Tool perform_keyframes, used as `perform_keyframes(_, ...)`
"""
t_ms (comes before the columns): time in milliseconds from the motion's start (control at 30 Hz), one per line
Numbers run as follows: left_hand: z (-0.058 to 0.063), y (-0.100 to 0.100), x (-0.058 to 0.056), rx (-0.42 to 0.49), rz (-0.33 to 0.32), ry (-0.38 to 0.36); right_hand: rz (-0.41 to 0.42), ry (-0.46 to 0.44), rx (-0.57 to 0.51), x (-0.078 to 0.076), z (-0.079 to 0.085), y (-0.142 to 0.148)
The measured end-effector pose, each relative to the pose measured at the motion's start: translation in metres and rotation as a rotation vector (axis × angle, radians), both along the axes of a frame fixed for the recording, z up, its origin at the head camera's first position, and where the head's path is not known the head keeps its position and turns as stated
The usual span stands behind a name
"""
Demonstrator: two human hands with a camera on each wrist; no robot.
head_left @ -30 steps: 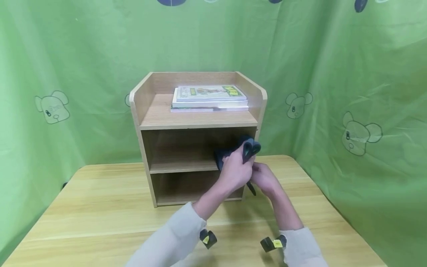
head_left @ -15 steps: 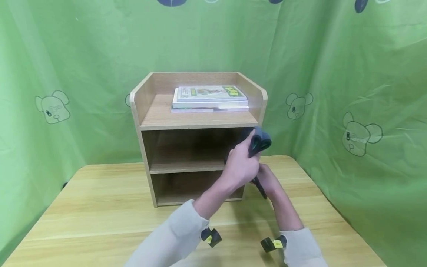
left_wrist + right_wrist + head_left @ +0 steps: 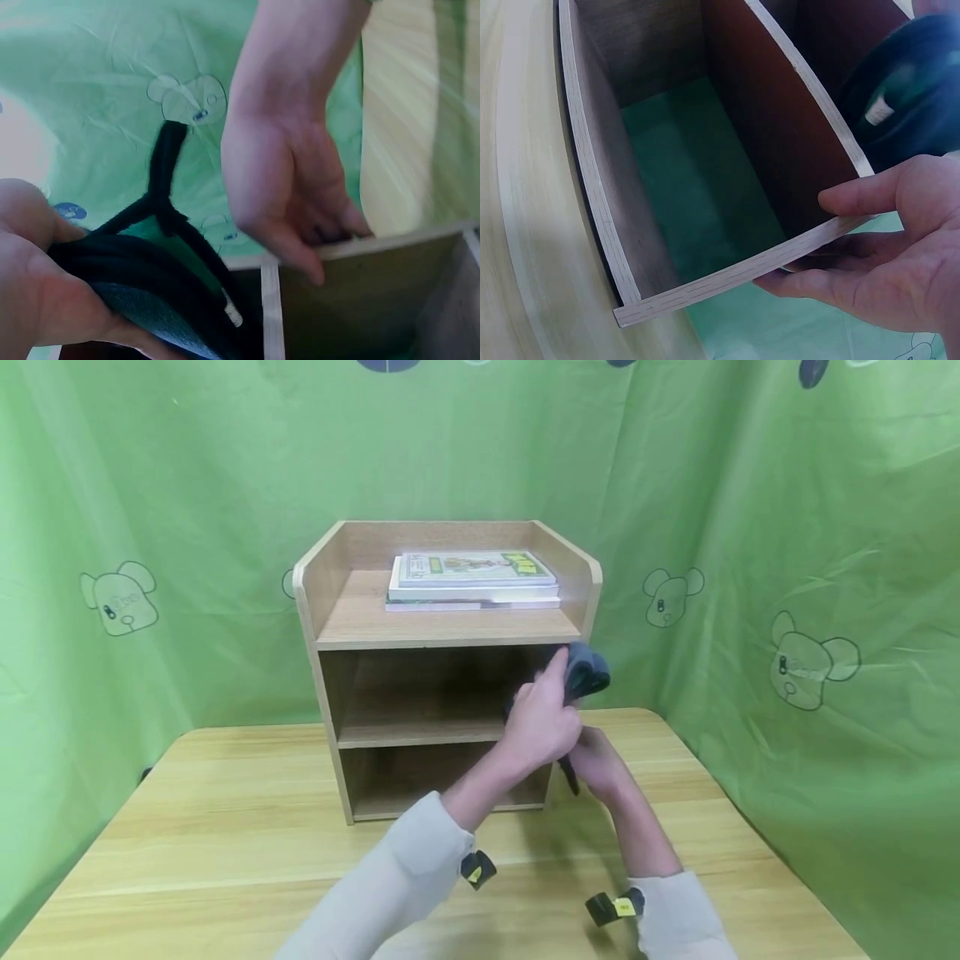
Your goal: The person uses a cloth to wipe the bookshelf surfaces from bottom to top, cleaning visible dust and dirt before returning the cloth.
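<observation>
Left hand (image 3: 542, 722) grips the dark cloth item (image 3: 588, 670) at the shelf unit's (image 3: 450, 632) right edge, strap (image 3: 569, 775) hanging down; right hand (image 3: 596, 760), just below, pinches the side panel (image 3: 720, 279).

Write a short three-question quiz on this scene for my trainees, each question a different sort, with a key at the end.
1. True or false: the books lie flat on top of the wooden shelf unit.

2. Multiple choice: which grip holds the dark strapped item?
A. Right only
B. Left only
C. Both

3. Fill the gap: going by the head view's left and right, the right grip grasps the unit's ____.

Key:
1. True.
2. B: the left grip has it, in front of the unit's right end.
3. Right side panel.
</observation>
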State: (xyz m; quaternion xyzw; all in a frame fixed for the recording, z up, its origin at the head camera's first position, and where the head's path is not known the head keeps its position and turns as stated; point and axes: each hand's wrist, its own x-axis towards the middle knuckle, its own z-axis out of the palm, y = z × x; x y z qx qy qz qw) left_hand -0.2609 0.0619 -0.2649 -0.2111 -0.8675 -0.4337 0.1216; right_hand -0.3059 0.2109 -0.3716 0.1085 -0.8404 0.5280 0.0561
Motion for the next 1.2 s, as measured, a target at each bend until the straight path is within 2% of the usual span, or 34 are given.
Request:
perform_keyframes(100, 0.001, -0.002, -0.004, -0.123, 0.025, 0.018, -0.005, -0.057, -0.028, -0.001, 0.001, 0.000)
perform_keyframes(233, 0.000, -0.002, -0.008, -0.204, 0.046, -0.037, 0.021, -0.084, -0.057, -0.001, 0.002, -0.001)
perform_keyframes(367, -0.006, -0.003, -0.012, -0.310, 0.038, -0.090, 0.063, -0.059, -0.088, -0.001, 0.001, -0.002)
perform_keyframes(467, -0.013, -0.006, -0.015, -0.392, 0.009, -0.110, 0.113, -0.011, -0.103, -0.003, 0.002, -0.003)
perform_keyframes(533, -0.015, -0.008, -0.017, -0.416, -0.016, -0.127, 0.135, 0.013, -0.098, -0.004, 0.002, -0.004)
perform_keyframes(667, -0.015, -0.015, -0.022, -0.387, -0.076, -0.161, 0.109, -0.005, -0.070, -0.004, 0.001, -0.003)
perform_keyframes(900, -0.013, -0.024, -0.026, -0.251, -0.159, -0.297, 0.051, -0.053, 0.005, -0.001, 0.006, -0.003)
perform_keyframes(1000, -0.013, -0.026, -0.027, -0.250, -0.181, -0.312, 0.044, -0.059, 0.002, -0.001, 0.005, -0.004)
perform_keyframes(1200, -0.014, -0.028, -0.023, -0.304, -0.200, -0.322, 0.058, -0.056, -0.056, -0.001, 0.004, -0.003)
